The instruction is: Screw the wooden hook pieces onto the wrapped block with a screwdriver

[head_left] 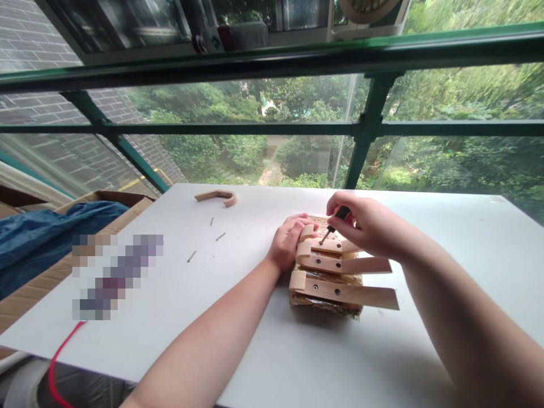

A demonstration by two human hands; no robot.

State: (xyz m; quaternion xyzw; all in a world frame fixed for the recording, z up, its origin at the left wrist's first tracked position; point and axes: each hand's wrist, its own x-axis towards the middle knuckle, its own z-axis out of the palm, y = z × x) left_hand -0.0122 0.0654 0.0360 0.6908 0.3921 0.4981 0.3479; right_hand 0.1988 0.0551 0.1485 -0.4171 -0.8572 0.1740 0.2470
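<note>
My right hand (355, 221) grips a screwdriver (341, 213) by its black handle, the shaft slanting down to a screw in the farthest of three curved wooden hooks (331, 245). Fingers bent, my left hand (291, 241) holds that hook's curled end against the block (327, 309). The block looks wrapped in clear plastic or tape. The middle hook (361, 265) and the nearest hook (365, 296) lie across it, each with two dark screw heads showing. My right hand hides part of the farthest hook.
Another wooden hook (216, 195) lies at the back left of the white table (255, 345). Three loose screws (220, 237) are spread in front of it. A blurred-out object with a red cord (55, 362) lies at left, near a cardboard box (55, 255). A green railing (272, 62) stands behind.
</note>
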